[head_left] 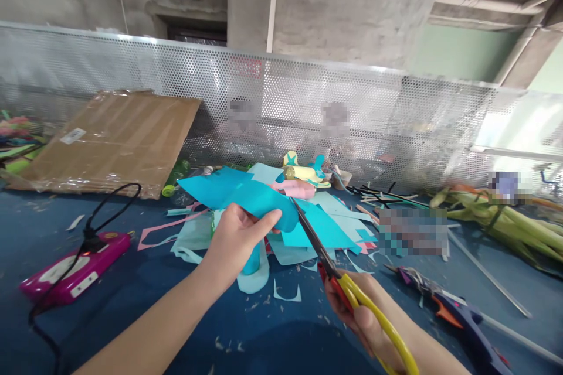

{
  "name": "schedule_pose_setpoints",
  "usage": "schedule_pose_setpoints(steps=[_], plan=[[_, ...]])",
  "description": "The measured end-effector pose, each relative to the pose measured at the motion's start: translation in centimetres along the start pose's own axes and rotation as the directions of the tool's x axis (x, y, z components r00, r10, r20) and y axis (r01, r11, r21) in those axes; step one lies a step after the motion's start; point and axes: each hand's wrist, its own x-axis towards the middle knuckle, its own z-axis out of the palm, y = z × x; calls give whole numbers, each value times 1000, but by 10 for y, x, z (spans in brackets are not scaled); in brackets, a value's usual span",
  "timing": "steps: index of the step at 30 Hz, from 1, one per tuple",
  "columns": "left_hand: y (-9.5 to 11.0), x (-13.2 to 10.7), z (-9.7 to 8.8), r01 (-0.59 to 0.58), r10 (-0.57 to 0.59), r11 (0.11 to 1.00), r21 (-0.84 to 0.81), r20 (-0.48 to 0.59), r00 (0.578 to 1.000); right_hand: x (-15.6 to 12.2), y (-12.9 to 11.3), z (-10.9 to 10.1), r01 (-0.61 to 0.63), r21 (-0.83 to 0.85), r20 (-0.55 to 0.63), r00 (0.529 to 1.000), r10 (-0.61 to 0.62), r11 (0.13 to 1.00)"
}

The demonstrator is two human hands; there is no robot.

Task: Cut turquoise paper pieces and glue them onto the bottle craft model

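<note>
The left hand (pixel 233 243) is pinching a floppy turquoise foam sheet (pixel 240 193) while the right hand (pixel 358 307), fingers curled, is gripping yellow-handled scissors (pixel 334 269) at its right edge.

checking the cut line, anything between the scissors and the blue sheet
Nothing visible: the scissors in the right hand reach the blue sheet at its edge, and the left hand grips it beside the blades.
</note>
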Motion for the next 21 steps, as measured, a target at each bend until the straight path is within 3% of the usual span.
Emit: schedule_pose_setpoints(steps=[6, 11, 21], plan=[[-1, -1, 0, 16, -28, 995, -103, -109, 994, 2, 3, 2, 0, 4, -9, 1000, 0, 1000], [0, -1, -1, 29, -38, 997, -66, -127, 991, 2, 3, 3, -7, 12, -16, 1000, 7, 1000], [-7, -1, 0, 39, -40, 999, -38, -21, 999, -7, -3, -1, -37, 9, 63, 997, 36, 999]])
